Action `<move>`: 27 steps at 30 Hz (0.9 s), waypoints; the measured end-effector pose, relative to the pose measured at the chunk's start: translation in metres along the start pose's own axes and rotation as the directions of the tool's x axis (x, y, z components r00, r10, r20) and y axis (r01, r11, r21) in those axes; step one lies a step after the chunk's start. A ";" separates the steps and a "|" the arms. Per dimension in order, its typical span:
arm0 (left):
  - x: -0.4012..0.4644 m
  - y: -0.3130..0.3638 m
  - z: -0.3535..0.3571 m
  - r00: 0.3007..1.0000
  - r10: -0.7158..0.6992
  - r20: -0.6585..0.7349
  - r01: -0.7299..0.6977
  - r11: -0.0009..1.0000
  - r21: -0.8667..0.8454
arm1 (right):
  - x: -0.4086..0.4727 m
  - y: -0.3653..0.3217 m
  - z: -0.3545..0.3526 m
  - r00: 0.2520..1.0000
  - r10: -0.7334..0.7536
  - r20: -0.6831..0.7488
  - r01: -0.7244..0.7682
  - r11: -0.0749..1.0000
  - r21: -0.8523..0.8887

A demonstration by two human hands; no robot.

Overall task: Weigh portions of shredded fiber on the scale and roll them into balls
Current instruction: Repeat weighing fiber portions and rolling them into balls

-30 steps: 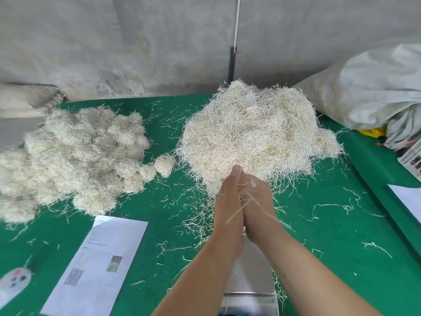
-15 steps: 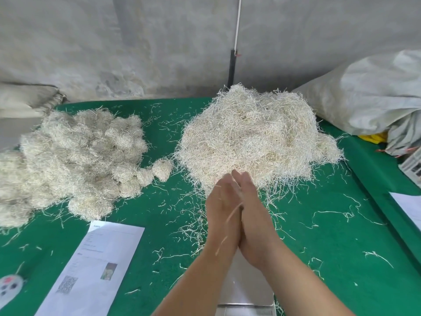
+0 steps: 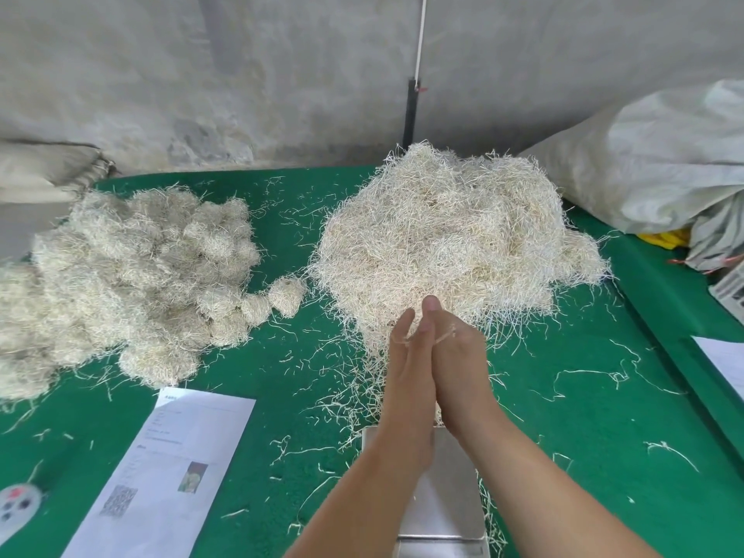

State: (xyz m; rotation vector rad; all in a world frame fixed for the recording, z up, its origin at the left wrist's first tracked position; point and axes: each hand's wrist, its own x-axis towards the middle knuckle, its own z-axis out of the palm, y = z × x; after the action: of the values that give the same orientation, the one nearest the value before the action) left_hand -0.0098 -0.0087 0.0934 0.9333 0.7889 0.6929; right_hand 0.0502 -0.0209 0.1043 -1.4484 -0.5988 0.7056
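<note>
remote: far left edge, partly cut off, buttons blurred
finished balls: heaped left on the green table; one ball sits apart at the right end of the heap
sheet: printed paper near left, text too small to read
left hand: fingers straight, palm flat against the other palm, a few fiber strands crossing between them
right hand: same, fingers straight, pressed to the left; can't tell how much fiber sits between the palms, it's hidden
scale: steel pan right under the forearms, mostly covered by them, display cut off at the bottom edge
loose fiber pile: centre-right, just beyond the fingertips
handling: looks very light, springy, tangly; strands shed easily. Best taken as a loose pinch off the near edge of the pile, then compressed between the palms; likely springs back if not rolled tight
sacks: grey, far right, contents not visible
</note>
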 end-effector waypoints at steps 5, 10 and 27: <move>0.010 -0.003 -0.017 0.999 0.037 0.037 -0.038 0.999 0.015 | 0.010 0.004 0.003 0.991 0.121 0.061 -0.124 0.991 0.054; 0.038 -0.004 -0.057 0.981 0.189 -0.043 -0.169 0.943 0.285 | 0.020 0.013 0.013 0.936 0.227 0.268 -0.247 0.968 0.043; 0.178 0.232 -0.287 0.862 0.404 -0.307 0.408 -0.192 0.893 | 0.060 0.054 0.019 0.833 0.278 0.478 -0.133 0.940 -0.315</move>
State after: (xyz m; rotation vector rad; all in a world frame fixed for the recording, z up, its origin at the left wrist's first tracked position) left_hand -0.1931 0.3548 0.1434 2.3432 2.0444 0.0496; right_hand 0.0722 0.0357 0.0480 -1.5959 -0.9937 1.2497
